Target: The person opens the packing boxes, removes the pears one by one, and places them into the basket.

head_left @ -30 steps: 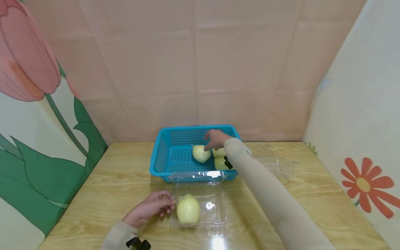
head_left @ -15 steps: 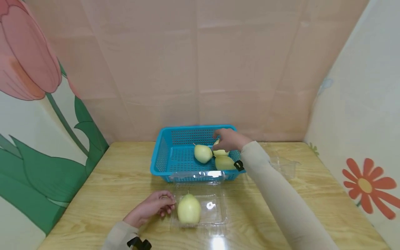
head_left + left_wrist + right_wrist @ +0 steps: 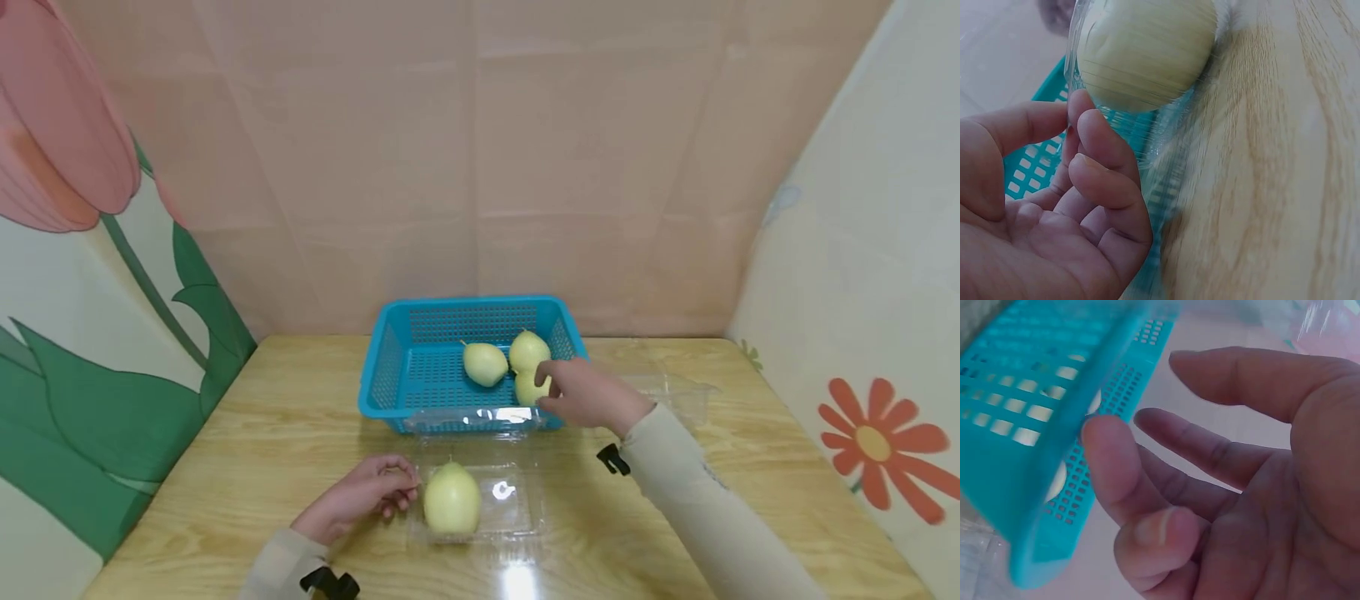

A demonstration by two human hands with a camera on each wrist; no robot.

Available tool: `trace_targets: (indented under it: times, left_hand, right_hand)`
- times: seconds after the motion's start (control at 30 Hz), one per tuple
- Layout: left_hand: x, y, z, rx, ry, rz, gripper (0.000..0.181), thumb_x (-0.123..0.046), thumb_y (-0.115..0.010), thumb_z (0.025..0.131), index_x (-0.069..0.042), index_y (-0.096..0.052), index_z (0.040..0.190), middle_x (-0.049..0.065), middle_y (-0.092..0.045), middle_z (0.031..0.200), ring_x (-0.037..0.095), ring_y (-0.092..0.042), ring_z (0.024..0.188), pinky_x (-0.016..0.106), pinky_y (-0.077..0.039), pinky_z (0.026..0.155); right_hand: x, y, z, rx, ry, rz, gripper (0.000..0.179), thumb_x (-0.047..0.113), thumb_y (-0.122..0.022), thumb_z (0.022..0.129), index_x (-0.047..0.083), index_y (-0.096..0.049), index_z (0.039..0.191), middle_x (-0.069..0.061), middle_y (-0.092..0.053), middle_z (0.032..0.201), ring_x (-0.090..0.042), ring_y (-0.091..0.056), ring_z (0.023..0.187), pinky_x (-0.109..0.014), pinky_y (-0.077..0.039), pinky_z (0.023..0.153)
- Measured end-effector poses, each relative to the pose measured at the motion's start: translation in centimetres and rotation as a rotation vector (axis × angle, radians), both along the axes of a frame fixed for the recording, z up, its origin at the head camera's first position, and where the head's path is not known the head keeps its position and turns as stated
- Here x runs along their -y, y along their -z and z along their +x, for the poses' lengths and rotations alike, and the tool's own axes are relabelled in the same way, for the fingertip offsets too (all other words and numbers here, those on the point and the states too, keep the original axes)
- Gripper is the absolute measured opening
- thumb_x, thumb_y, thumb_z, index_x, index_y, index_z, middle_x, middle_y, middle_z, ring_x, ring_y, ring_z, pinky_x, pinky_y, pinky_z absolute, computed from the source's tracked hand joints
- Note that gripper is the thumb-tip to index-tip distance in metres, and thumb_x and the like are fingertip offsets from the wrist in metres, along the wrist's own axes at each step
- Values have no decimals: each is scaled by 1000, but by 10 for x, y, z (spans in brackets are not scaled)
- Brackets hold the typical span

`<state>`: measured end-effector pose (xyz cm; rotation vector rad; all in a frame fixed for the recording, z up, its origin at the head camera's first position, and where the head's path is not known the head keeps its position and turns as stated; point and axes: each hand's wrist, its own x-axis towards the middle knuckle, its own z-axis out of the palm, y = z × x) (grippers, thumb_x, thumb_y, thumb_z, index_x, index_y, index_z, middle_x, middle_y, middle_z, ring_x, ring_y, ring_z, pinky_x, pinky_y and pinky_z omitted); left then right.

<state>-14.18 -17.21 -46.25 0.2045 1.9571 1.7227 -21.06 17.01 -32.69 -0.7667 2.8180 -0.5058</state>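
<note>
On the table, an open clear plastic clamshell box [image 3: 512, 512] holds one pale yellow-green pear [image 3: 452, 500] in its left half. My left hand [image 3: 367, 493] pinches the box's left edge between thumb and index finger, as the left wrist view shows. Behind the box stands a blue plastic basket [image 3: 384, 371] with three pears inside: one pear [image 3: 485, 364] in the middle, another pear [image 3: 528, 350] at the right, and a third pear [image 3: 527, 390] partly hidden by my right hand [image 3: 592, 394]. That hand hovers over the basket's front right rim, fingers loosely bent, holding nothing.
A second clear plastic container [image 3: 678, 400] lies right of the basket. The raised lid [image 3: 472, 419] of the near box stands against the basket's front. A draped cloth [image 3: 472, 167] and printed panels border the wooden table [image 3: 300, 400].
My right hand has drawn back from above the pears toward the basket's front right corner, uncovering the rear right pear. The middle pear has turned slightly. My left hand has stayed put.
</note>
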Motion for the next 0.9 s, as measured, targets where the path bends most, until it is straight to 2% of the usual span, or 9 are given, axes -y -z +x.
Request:
trace_targets:
  times: [0.17, 0.27, 0.33, 0.47, 0.57, 0.7, 0.9]
  left_hand:
    - [0, -2, 0, 0, 5, 4, 16, -18, -61, 96, -2, -59, 101, 5, -65, 86, 14, -58, 71, 23, -45, 56]
    - [0, -1, 0, 1, 4, 10, 15, -17, -61, 96, -2, -59, 101, 4, -65, 86, 14, -58, 71, 22, -45, 56]
    - [0, -1, 0, 4, 4, 14, 15, -16, -61, 96, -2, -59, 101, 4, -65, 86, 14, -58, 71, 22, -45, 56]
    - [-1, -1, 0, 9, 0, 15, 15, -17, -61, 96, -2, -59, 101, 4, -65, 85, 14, -57, 71, 22, -45, 55]
    - [-1, -1, -1, 9, -7, 9, 16, -18, -61, 96, -3, -59, 100, 4, -65, 84, 13, -57, 70, 22, -44, 55]
    - [-1, -1, -2, 10, -14, 8, 15, -18, -61, 96, -3, -59, 100, 3, -65, 84, 13, -57, 69, 23, -44, 54]
    - [-1, 1, 0, 11, -12, 19, 16, -17, -62, 96, -3, -59, 100, 4, -65, 84, 13, -57, 70, 22, -45, 54]
  right_hand:
    - [-10, 10, 21, -97, 1, -19, 8, 15, -68, 93, 8, -64, 93, -2, -64, 89, -16, -58, 80, -37, -52, 73]
    - [-15, 13, 33, -138, -2, -26, 11, 14, -69, 92, 11, -62, 84, 1, -59, 82, -13, -52, 75, -33, -49, 68]
    - [-18, 13, 41, -128, -26, -31, 16, 12, -67, 91, 14, -59, 77, 4, -54, 74, -10, -48, 67, -28, -45, 61]
    - [-21, 13, 52, -37, -109, -35, 25, 11, -66, 88, 18, -55, 67, 10, -42, 60, -4, -38, 54, -23, -35, 50]
    - [-18, 13, 58, 31, -164, -28, 22, 18, -68, 89, 18, -59, 69, 12, -46, 63, -3, -41, 57, -23, -37, 52]
    - [-7, 16, 65, 97, -202, -29, 11, 22, -71, 89, 12, -69, 86, 11, -56, 71, -4, -50, 64, -25, -45, 60]
    - [15, 25, 71, 119, -232, -42, 27, 26, -73, 88, 5, -70, 105, 10, -56, 68, -2, -51, 62, -24, -47, 61]
